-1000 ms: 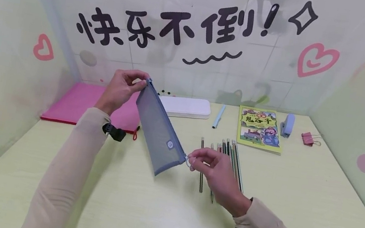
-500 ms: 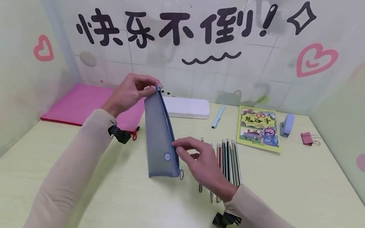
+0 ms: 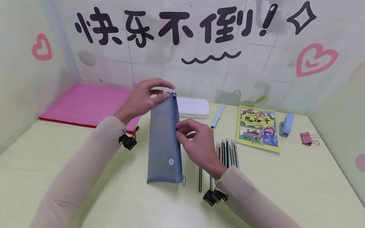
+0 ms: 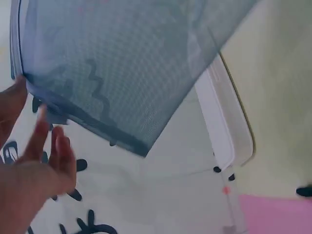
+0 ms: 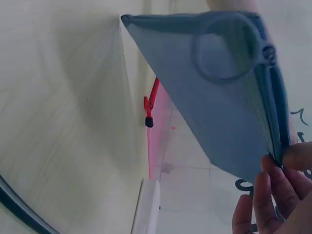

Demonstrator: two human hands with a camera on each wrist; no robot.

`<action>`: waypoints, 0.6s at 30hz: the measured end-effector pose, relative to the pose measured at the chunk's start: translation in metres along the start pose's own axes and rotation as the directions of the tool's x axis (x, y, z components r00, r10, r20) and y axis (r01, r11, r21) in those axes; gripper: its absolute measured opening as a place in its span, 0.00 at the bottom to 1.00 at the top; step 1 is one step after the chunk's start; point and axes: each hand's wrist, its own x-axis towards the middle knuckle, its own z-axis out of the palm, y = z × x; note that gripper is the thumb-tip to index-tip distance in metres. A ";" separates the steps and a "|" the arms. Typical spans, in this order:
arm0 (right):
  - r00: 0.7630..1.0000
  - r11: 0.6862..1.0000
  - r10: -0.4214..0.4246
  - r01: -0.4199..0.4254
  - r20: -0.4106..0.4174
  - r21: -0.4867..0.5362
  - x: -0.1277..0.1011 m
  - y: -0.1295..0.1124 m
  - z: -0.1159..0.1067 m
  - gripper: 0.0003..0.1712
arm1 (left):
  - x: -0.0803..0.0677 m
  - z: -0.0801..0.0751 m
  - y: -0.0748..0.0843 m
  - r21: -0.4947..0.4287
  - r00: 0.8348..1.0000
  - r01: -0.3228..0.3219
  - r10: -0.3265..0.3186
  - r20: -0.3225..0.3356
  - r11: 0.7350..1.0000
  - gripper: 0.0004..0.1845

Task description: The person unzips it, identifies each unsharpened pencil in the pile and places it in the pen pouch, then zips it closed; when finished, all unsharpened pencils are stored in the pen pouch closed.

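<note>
Pale green desk [image 3: 299, 200], lettered wall [image 3: 183, 28]

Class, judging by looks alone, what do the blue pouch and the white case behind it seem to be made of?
Blue pouch: probably a fine mesh fabric, matt; a woven grid shows, and shapes show through it. White case: likely hard plastic, smooth with a slight sheen and rounded corners.

Two hands are seen, the left hand [image 3: 142, 99] and the right hand [image 3: 199, 143], with one blue mesh pouch [image 3: 165, 143] between them. On the bench [image 3: 299, 200] are counted one pink folder [image 3: 85, 104], one white case [image 3: 192, 107], one light blue pen [image 3: 218, 116], one booklet [image 3: 258, 128], one stapler [image 3: 287, 125] and one pink binder clip [image 3: 308, 138]. The pencils [image 3: 228, 154] form one bundle; their exact number cannot be told.
</note>
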 end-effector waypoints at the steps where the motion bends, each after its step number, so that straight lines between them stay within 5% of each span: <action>1: 1.000 1.000 0.004 -0.004 -0.012 -0.002 0.001 0.002 0.000 0.10 | -0.003 0.004 0.003 0.091 0.999 -0.048 0.049 -0.006 0.995 0.16; 4: 0.999 1.000 0.028 -0.028 -0.046 -0.003 0.003 0.007 -0.001 0.10 | -0.013 0.014 0.012 0.293 0.982 -0.187 0.184 0.038 0.938 0.17; 7: 0.995 0.999 0.051 -0.052 -0.080 -0.004 0.004 0.011 -0.002 0.10 | -0.024 0.022 0.022 0.335 0.964 -0.255 0.214 0.157 0.907 0.13; 12: 0.991 0.996 0.088 -0.087 -0.101 0.016 0.004 0.016 -0.005 0.09 | -0.030 0.026 0.036 0.415 0.965 -0.191 0.094 0.244 0.889 0.09; 18: 0.986 0.992 0.126 -0.126 -0.113 0.010 0.001 0.024 -0.011 0.09 | -0.038 0.015 0.041 0.523 0.984 -0.099 0.004 0.180 0.847 0.06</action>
